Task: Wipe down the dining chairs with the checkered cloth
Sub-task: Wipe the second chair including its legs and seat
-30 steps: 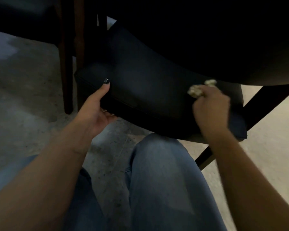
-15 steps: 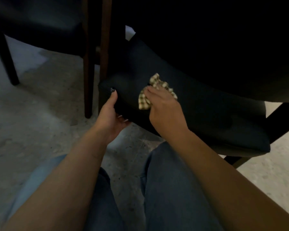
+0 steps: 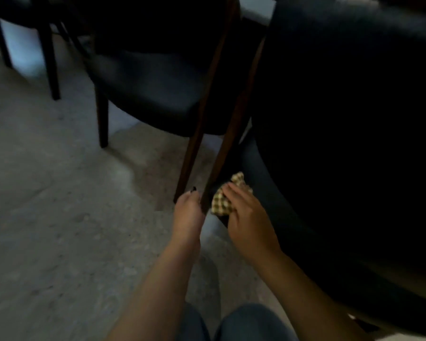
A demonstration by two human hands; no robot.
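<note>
Here the checkered cloth (image 3: 222,202) sits bunched at the near chair (image 3: 330,143)'s front corner, pressed there under the right hand (image 3: 249,217), whose grip is curled over it. The wooden leg (image 3: 228,134) runs up and away just left of the cloth, its long axis steep; the left hand (image 3: 189,212) grips that leg's lower end, touching it.

Left hand (image 3: 188,209) curled in a grip, right hand (image 3: 247,219) fingers bent, forearms converging
</note>
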